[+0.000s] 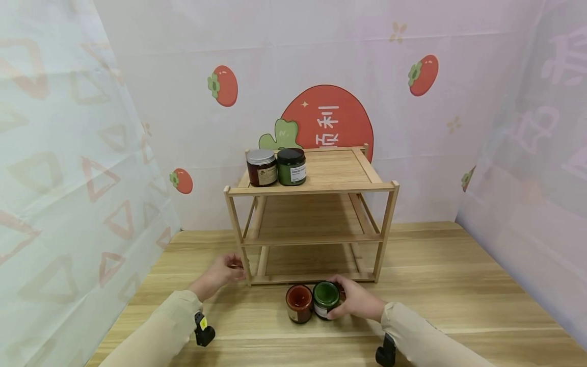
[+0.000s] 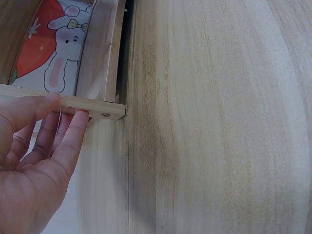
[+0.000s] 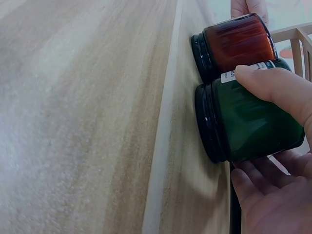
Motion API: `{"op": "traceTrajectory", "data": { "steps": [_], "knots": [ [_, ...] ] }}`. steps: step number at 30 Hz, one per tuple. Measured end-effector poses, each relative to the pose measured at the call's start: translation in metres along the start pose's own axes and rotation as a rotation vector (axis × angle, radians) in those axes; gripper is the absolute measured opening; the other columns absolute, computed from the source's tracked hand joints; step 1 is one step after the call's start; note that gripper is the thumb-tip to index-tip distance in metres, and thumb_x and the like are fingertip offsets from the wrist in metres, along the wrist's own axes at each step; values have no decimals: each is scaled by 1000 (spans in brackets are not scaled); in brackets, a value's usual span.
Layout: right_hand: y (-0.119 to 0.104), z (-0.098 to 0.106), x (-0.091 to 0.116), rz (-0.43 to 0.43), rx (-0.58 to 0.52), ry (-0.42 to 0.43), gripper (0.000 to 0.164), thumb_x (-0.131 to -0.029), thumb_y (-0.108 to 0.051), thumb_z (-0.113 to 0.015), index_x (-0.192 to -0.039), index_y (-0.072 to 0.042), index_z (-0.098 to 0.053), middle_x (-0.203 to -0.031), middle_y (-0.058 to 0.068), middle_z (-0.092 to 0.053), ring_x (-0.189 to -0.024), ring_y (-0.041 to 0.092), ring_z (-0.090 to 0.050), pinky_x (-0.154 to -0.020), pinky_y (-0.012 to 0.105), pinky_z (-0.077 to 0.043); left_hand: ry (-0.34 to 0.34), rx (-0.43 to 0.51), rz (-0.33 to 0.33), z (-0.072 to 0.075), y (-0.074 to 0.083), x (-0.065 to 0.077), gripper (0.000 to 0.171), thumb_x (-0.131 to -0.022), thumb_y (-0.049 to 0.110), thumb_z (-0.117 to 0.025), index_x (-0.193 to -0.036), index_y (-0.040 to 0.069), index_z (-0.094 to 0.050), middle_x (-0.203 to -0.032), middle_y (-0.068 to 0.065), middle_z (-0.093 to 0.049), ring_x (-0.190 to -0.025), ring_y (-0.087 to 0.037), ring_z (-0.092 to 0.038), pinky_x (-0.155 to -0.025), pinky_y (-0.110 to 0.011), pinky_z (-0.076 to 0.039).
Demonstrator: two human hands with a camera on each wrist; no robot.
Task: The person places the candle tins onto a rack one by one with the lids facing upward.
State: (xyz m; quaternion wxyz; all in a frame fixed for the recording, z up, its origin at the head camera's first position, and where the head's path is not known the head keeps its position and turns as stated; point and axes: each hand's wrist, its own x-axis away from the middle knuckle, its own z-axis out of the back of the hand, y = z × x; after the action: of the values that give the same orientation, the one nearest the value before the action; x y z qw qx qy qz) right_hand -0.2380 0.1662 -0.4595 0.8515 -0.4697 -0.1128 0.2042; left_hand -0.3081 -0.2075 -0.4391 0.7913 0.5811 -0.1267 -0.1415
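Observation:
A green glass jar (image 1: 326, 295) with a white label stands upside down on the table, its black lid against the wood. My right hand (image 1: 357, 299) holds it from the right, thumb across the label side in the right wrist view and fingers behind. Close beside it on the left is an amber-red jar (image 1: 299, 304), also upside down on its dark lid (image 3: 202, 57). My left hand (image 2: 41, 156) pinches the front left leg of a wooden shelf rack (image 1: 312, 237) near its foot, thumb on one side and fingers on the other.
On the rack's top shelf, at the left, stand a dark red jar (image 1: 262, 168) with a silver lid and a green jar (image 1: 291, 167) with a black lid. The wooden table (image 1: 440, 290) extends to both sides; a printed cloth backdrop (image 1: 174, 112) hangs behind.

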Motion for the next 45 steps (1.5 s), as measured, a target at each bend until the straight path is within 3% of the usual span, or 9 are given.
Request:
{"op": "traceTrajectory", "data": {
  "steps": [30, 45],
  "knots": [
    [6, -2, -4, 19, 26, -27, 75, -66, -17, -88, -128, 2, -49, -117, 8, -61, -110, 28, -57, -97, 50, -44, -6, 29, -8, 1, -2, -2, 32, -89, -3, -61, -117, -12, -49, -108, -17, -60, -92, -18, -63, -84, -37, -57],
    [3, -2, -5, 56, 133, -14, 72, -65, -21, -88, -124, -1, -53, -114, 5, -63, -105, 23, -60, -91, 43, -48, -1, 17, 1, 1, -1, -1, 34, -89, -2, -62, -119, -12, -49, -108, -17, -60, -91, -17, -62, -83, -39, -57]
  ]
}}
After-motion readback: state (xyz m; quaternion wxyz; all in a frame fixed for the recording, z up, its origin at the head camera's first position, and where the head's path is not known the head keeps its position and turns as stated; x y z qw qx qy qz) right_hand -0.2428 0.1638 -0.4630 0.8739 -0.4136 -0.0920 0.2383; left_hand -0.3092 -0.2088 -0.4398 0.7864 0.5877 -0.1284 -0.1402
